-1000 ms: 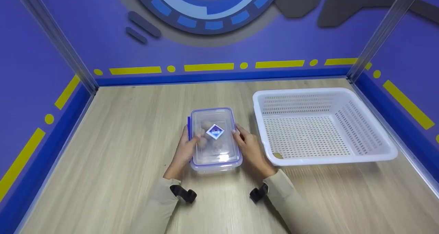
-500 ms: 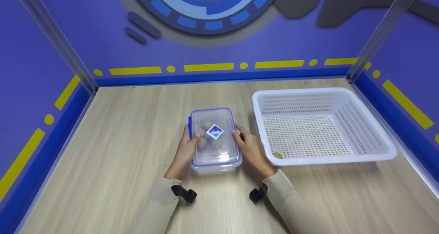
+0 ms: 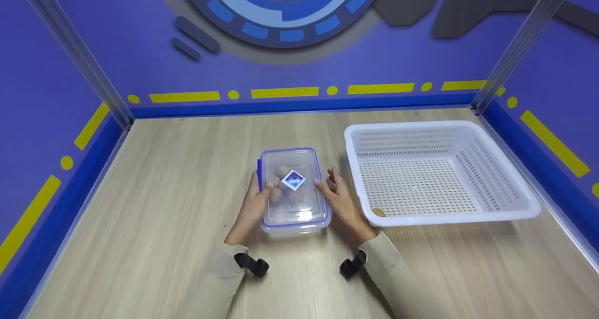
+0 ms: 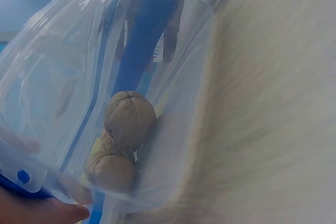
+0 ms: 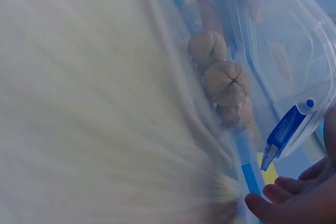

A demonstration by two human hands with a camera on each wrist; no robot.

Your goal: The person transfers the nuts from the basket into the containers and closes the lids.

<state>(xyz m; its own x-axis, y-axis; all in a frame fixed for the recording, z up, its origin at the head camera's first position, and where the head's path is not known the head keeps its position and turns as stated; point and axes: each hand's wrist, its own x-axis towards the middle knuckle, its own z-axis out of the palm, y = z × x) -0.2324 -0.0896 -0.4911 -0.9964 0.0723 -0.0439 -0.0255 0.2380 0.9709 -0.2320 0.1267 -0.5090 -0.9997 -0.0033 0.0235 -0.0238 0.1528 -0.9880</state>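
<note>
A clear plastic food container point(image 3: 299, 211) with a blue-edged lid stands on the table in the head view. A diamond-shaped label point(image 3: 293, 180) marks the lid. Through the walls, several round tan balls point(image 4: 129, 119) with creased surfaces show in both wrist views. My left hand point(image 3: 250, 209) holds the left side, its thumb on the lid. The thumb of my right hand point(image 3: 341, 202) touches the lid's right edge, while its other fingers point(image 5: 283, 192) stand off the side. A blue latch point(image 5: 286, 129) sticks out from the container near those fingers.
A white perforated basket point(image 3: 444, 219) stands close to my right hand. One small yellow-brown piece point(image 3: 379, 212) lies in its near left corner. Blue-purple panels point(image 3: 140, 71) border the wooden tabletop point(image 3: 164, 206) at the back and sides.
The fingers of my right hand have moved away from the container's right side, with the thumb still on the lid. My left hand and the container have hardly moved.
</note>
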